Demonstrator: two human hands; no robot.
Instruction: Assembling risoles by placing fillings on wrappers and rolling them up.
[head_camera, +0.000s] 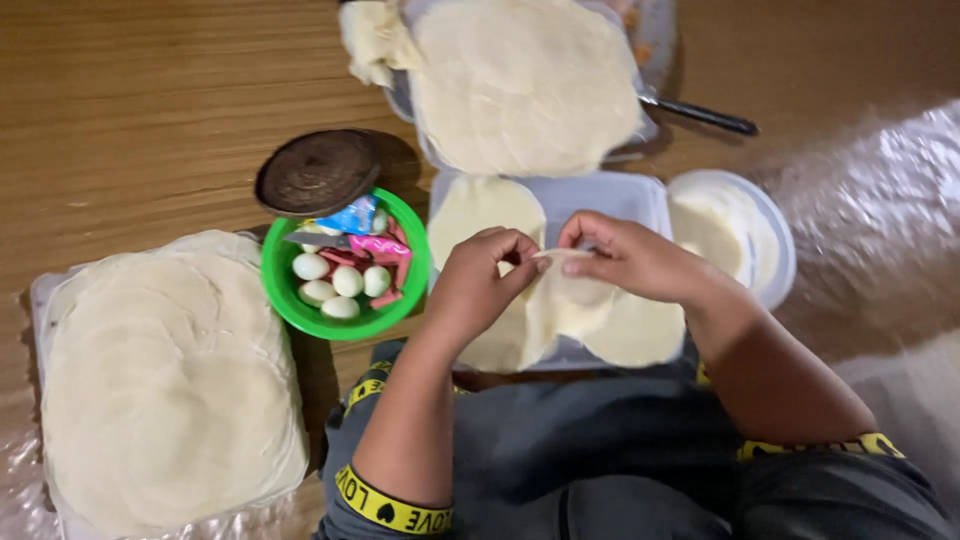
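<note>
**Two hands pinching a thin wrapper over the white tray**

At the centre of the frame, the left hand (480, 285) and the right hand (625, 258) are both pinching the top edge of a thin, pale round dough wrapper (560, 300), fingers closed on it from either side. The wrapper is hanging between them, just above a rectangular white plastic tray (610, 195) where two or three more pale sheets are lying flat.

Judging from how things are lying, the work looks to be far from finished. A thick stack of large pale dough sheets (165, 385) is sitting on clear plastic at the lower left of the frame, and a second large stack (525, 85) is resting on a container at the top centre. No filled or folded piece is showing anywhere, so the fillings appear untouched.

Left of the hands, a round green plastic bowl (285, 275) is holding several peeled white eggs (340, 282), reddish sausage pieces and a small knife. Two small sachets are lying at its upper part: one blue and white (350, 215), one bright pink (378, 245). A dark round lid (318, 172) is overlapping the bowl's upper rim. At the right, a round clear tub of white liquid or paste (735, 235) is touching the tray.
</note>
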